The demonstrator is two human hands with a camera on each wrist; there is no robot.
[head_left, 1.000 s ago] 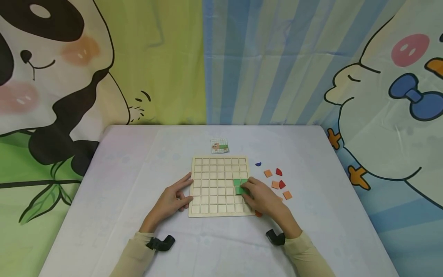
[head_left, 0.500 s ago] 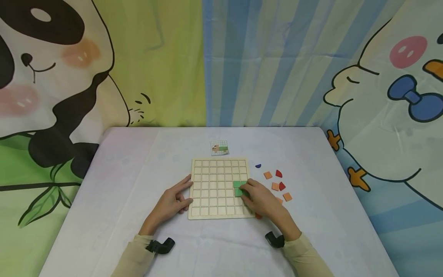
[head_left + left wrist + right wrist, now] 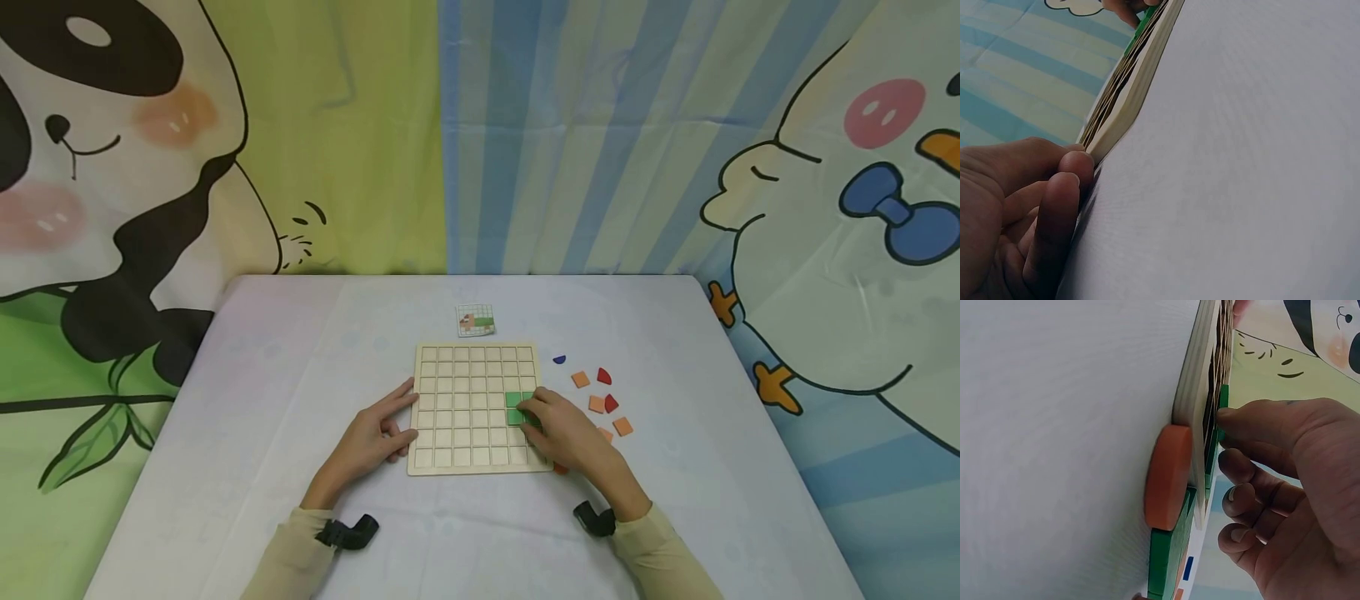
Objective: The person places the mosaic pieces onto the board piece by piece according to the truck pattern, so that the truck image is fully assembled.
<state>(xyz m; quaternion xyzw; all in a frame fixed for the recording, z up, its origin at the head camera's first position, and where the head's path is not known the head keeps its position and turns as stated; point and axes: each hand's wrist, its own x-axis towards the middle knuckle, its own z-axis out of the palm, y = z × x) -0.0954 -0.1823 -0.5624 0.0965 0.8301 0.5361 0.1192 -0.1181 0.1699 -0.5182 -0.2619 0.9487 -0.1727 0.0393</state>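
My left hand point(image 3: 365, 432) rests its straight index finger and thumb against the left edge of a pale wooden grid board point(image 3: 454, 417). In the left wrist view, the thumb point(image 3: 1029, 159) lies at the board's corner and the other fingers are bent. My right hand point(image 3: 567, 427) is over the board's right side, pinching a green square tile point(image 3: 514, 417) between thumb and index finger. Another green tile point(image 3: 513, 399) lies directly behind it in the grid. The right fingers partly cover more green there. In the right wrist view, the thumb touches the pinched tile point(image 3: 1224, 395).
A small picture card point(image 3: 476, 320) lies behind the board. Right of it are a blue half-round piece point(image 3: 559, 359), several orange squares point(image 3: 581, 379) and red quarter-round pieces point(image 3: 604, 376). An orange-red piece point(image 3: 1169, 478) and green pieces point(image 3: 1169, 562) lie beside the board's right edge.
The pinched green tile has shifted slightly left and now lines up with the green tile behind it. My right hand moved slightly with it; the left hand stays at the board's edge.
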